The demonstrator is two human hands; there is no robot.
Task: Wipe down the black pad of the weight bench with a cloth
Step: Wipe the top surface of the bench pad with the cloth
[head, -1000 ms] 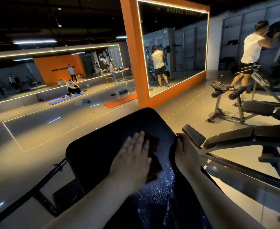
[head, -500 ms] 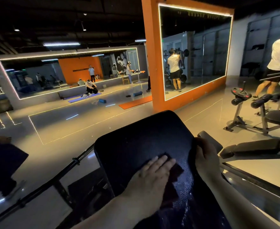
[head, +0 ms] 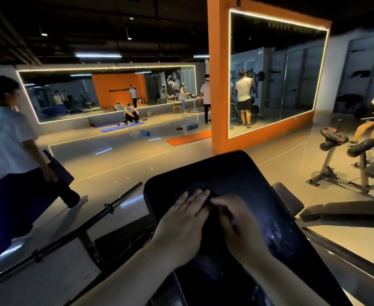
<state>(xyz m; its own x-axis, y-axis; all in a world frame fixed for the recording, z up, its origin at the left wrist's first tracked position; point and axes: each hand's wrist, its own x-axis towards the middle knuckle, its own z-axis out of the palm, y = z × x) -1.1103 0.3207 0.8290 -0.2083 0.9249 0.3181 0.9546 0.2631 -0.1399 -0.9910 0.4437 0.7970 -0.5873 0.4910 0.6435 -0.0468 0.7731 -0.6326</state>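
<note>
- Left hand (head: pixel 181 219) lies flat on the pad (head: pixel 226 171), fingers straight and together, palm down, pressing the cloth, not curled on anything.
- Cloth (head: pixel 207 206) is dark and mostly hidden: only a dark patch shows by the left fingertips, between the two hands, mid-pad toward the top end.
- Change: right hand (head: pixel 237 224) has left the pad's right edge, where it was braced a second ago, and now sits mid-pad just beside the left hand, at the cloth.
- Right fingers are motion-blurred. They look bent toward the cloth, but I cannot tell whether they pinch it or only touch it.
- Change: the left hand has swept down the pad and come back up near the top end; view has also swung left.
- Pad is black and tilted, running from the bottom of frame up to centre. Wet sheen (head: pixel 276 237) shows on its lower right part, so that part reads as wiped.
- Judgement: with both hands on the cloth, this looks like a refold or re-grip, not a stroke, so wiping is paused partway.
- Judgement: with no hand on the edge the pad is unbraced; upper left corner shows no sheen and probably still needs a pass.
- Bystander (head: pixel 9 138) walks past at left; barbell (head: pixel 119 202) lies just left of the pad.
</note>
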